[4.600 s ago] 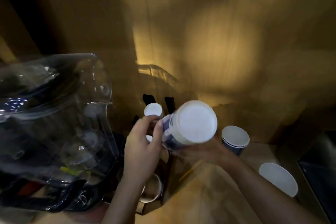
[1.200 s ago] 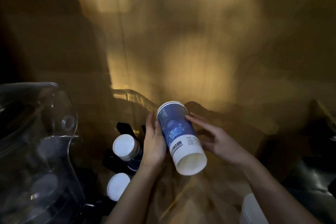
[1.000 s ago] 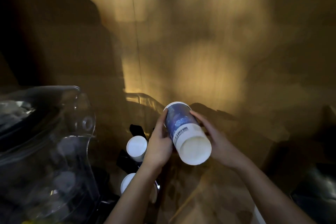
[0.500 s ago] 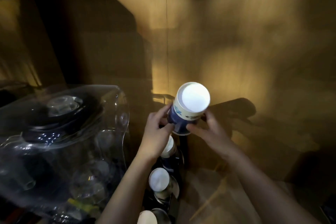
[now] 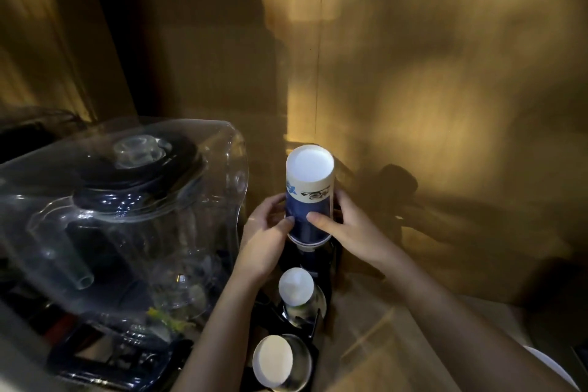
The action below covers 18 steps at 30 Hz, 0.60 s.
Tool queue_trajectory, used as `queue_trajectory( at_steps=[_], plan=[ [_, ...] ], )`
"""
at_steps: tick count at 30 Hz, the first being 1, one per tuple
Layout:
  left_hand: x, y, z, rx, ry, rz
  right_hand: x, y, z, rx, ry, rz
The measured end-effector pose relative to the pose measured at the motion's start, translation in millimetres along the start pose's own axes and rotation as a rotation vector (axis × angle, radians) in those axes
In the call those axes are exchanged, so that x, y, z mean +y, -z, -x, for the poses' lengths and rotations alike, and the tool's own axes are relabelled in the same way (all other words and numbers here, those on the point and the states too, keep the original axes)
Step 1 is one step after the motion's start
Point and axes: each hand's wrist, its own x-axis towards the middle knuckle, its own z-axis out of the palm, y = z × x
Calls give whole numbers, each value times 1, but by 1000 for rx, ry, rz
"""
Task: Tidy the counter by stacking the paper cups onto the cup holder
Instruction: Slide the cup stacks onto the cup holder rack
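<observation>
A tall blue paper cup (image 5: 308,197) with a white band stands upside down, its white base facing up, over the rear slot of the black cup holder (image 5: 321,267). My left hand (image 5: 265,239) grips its left side and my right hand (image 5: 346,229) its right side, thumb across the front. Two more upturned cups sit in the holder nearer me: one in the middle (image 5: 296,286) and one at the front (image 5: 273,363). The slot under the held cup is hidden.
A large clear plastic blender cover (image 5: 127,216) with a jug inside stands close on the left. A wooden wall rises behind. The rim of a white cup (image 5: 553,369) shows at the bottom right on the wooden counter (image 5: 397,344).
Both hands have turned the cup from lying sideways to base-up and lowered it over the holder's rear slot. The view has shifted right and downward.
</observation>
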Motion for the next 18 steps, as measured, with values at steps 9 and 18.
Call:
queue_trajectory(
  at_steps=[9,18],
  plan=[
    [-27,-8,-3,-166,-46,24,26,-4,-7,61,-4,313],
    [-60,-19,-6,-28,-244,-683,37,-7,-4,71,163,665]
  ],
)
